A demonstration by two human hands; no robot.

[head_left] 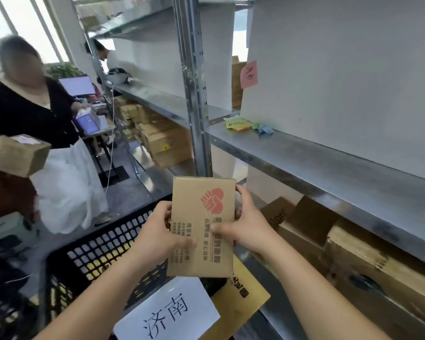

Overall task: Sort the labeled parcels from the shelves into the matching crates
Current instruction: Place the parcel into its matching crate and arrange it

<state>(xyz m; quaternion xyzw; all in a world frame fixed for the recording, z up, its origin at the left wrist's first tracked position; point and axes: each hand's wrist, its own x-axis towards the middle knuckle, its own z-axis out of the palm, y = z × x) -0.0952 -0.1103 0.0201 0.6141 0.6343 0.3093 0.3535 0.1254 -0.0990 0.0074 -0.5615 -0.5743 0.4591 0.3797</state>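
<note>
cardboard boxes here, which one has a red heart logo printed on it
The flat brown cardboard box held up in both hands, left hand and right hand, over the black plastic crate. The brown boxes on the lower shelf show no heart.

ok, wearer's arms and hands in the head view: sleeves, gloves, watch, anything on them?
Nothing worn that shows. The left hand and right hand have no gloves, and no rings or marks are visible. Both forearms are bare from wrist to the bottom edge of the frame: no sleeves, watch, bands or cables. Any sleeve would start above that, out of view.
</note>
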